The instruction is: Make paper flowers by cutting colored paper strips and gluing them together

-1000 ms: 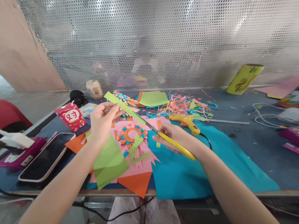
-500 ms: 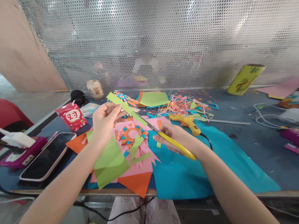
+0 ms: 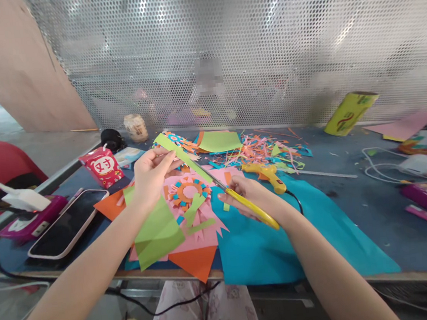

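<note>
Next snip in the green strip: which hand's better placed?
Right, I'd say. The right hand holds the yellow-handled scissors, blades at the green strip's near end. The left hand pinches the strip farther up, so it seems better suited to steadying.

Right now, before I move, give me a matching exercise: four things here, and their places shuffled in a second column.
1. yellow-handled metal scissors
2. narrow light-green paper strip
3. yellow plastic glue gun
4. black-screened, pale-rimmed phone

A. beside the purple power strip at left
B. in the left hand
C. just nearer than the coloured paper shreds
D. in the right hand

Pairs: 1-D, 2-B, 3-C, 4-A.
</note>
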Demonstrator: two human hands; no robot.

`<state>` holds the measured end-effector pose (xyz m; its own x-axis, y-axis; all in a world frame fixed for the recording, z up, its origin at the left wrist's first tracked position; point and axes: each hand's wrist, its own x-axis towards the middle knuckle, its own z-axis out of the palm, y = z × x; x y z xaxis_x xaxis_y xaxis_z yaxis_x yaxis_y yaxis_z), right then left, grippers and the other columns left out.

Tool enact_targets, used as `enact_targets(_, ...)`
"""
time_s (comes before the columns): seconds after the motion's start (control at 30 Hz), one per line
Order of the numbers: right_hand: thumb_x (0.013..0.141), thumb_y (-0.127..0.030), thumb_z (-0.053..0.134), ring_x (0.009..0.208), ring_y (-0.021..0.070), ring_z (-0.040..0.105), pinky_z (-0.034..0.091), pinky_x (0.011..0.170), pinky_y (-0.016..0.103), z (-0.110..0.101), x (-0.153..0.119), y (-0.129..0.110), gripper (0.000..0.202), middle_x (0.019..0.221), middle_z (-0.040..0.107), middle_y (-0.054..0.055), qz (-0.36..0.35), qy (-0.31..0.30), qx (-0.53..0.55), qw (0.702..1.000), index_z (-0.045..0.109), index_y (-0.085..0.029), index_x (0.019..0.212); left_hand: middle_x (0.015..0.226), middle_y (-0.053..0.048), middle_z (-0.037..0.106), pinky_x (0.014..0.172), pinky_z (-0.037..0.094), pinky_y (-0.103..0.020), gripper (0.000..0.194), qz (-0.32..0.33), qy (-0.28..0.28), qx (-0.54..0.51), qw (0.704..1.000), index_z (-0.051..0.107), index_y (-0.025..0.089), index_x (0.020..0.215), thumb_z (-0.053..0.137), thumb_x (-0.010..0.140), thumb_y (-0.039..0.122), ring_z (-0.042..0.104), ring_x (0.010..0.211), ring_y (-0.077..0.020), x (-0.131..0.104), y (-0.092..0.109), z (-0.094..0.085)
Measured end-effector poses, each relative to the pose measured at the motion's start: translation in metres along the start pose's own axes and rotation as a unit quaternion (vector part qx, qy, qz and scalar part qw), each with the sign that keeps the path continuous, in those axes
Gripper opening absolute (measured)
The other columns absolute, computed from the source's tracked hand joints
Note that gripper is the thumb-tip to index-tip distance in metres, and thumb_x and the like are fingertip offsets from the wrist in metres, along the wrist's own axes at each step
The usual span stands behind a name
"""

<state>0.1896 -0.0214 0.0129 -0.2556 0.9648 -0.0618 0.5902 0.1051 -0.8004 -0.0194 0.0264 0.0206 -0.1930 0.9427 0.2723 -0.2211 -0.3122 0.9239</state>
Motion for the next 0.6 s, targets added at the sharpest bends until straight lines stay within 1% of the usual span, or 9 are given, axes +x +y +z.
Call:
enact_targets(0.07, 0.070, -0.056, 0.061, 0.035, 0.0053, 0.032, 0.024, 0.036, 0.020, 0.0001, 0.0004, 0.0008, 0.043, 0.046, 0.035, -0.011, 0.005, -0.002, 0.001, 1.000, 0.035, -0.022, 0.071, 0.061, 0.001, 0.064, 0.047, 0.054, -0.022, 0.025, 0.000, 0.001, 0.003, 1.000, 0.058, 0.015, 0.076, 0.074, 0.060, 0.026, 0.069, 0.064, -0.0184, 0.0003, -0.0005, -0.0002)
enact_targets(0.17, 0.070, -0.056, 0.061, 0.036, 0.0059, 0.034, 0.025, 0.038, 0.021, -0.0002, 0.0003, 0.0014, 0.043, 0.046, 0.037, -0.010, -0.006, 0.001, -0.008, 1.000, 0.035, -0.022, 0.071, 0.062, 0.001, 0.065, 0.046, 0.054, -0.021, 0.025, 0.004, 0.001, 0.003, 1.000, 0.058, 0.015, 0.076, 0.074, 0.061, 0.026, 0.069, 0.064, -0.0179, 0.0003, -0.0013, -0.0005)
enact_targets(0.4, 0.070, -0.057, 0.060, 0.037, 0.0064, 0.035, 0.027, 0.039, 0.021, 0.0000, -0.0012, 0.0000, 0.042, 0.048, 0.039, -0.010, -0.020, 0.010, -0.015, 1.000, 0.036, -0.022, 0.071, 0.063, 0.001, 0.065, 0.047, 0.056, -0.022, 0.022, -0.006, -0.019, 0.006, 1.000, 0.059, 0.017, 0.077, 0.073, 0.063, 0.027, 0.069, 0.063, -0.0178, -0.0019, -0.0008, 0.0002)
enact_targets(0.6, 0.068, -0.058, 0.060, 0.036, 0.0061, 0.034, 0.025, 0.037, 0.021, 0.0002, -0.0018, -0.0023, 0.044, 0.046, 0.037, -0.010, -0.008, 0.015, -0.011, 1.000, 0.035, -0.022, 0.068, 0.062, 0.001, 0.064, 0.045, 0.054, -0.021, 0.022, -0.010, -0.008, 0.018, 1.000, 0.058, 0.017, 0.077, 0.073, 0.063, 0.028, 0.069, 0.061, -0.0181, -0.0016, -0.0007, 0.0001)
